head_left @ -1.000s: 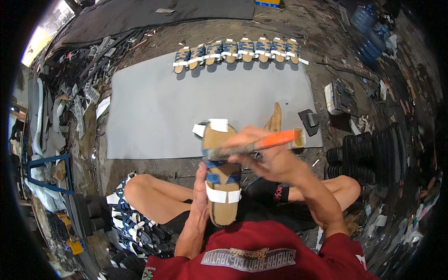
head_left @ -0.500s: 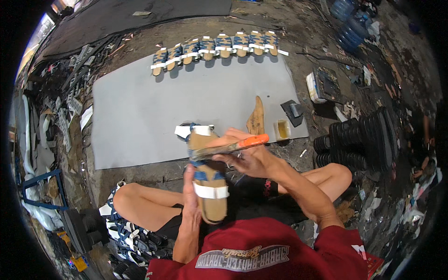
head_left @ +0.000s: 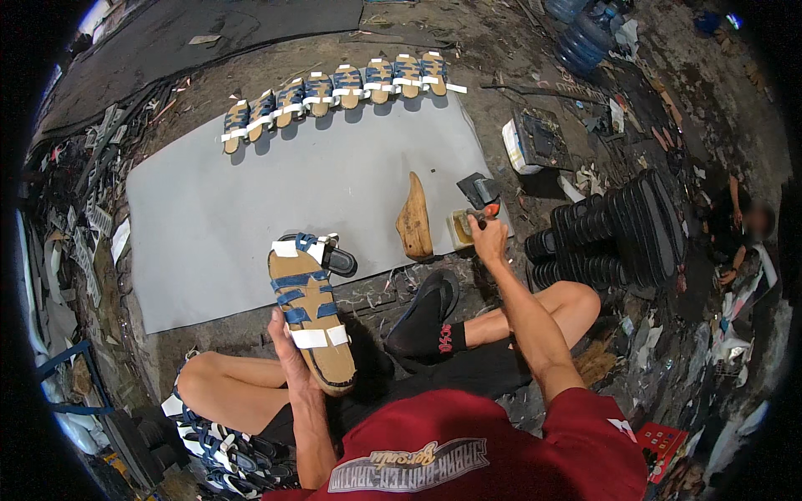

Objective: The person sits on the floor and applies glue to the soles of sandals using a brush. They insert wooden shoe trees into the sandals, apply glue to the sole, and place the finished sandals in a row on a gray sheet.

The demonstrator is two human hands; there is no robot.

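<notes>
My left hand [head_left: 296, 359] is closed round the lower side of a sandal [head_left: 291, 272] with a tan footbed, blue straps and white strap pieces. The sandal's toe-to-heel length is tilted, with the footbed facing up. Just behind it, another dark-soled sandal [head_left: 341, 262] lies at the mat's edge, partly covered. My right hand [head_left: 490, 240] grips an orange-handled brush [head_left: 493, 209] over a small clear tub [head_left: 459, 227] of amber liquid. The brush's working end is hidden by the hand and tub. A wooden shoe last [head_left: 413, 221] rests left of the tub.
A grey mat [head_left: 242, 209] lies ahead, with a row of sandals [head_left: 348, 83] along its far edge. Black soles [head_left: 618, 234] are stacked at right, near a dark box [head_left: 539, 142]. More sandals [head_left: 230, 451] are piled at lower left. A person [head_left: 735, 225] sits at far right.
My right hand has carried the brush from the sandal's footbed rightward to the tub. The held sandal stays in my left hand; the view has shifted to the right.
</notes>
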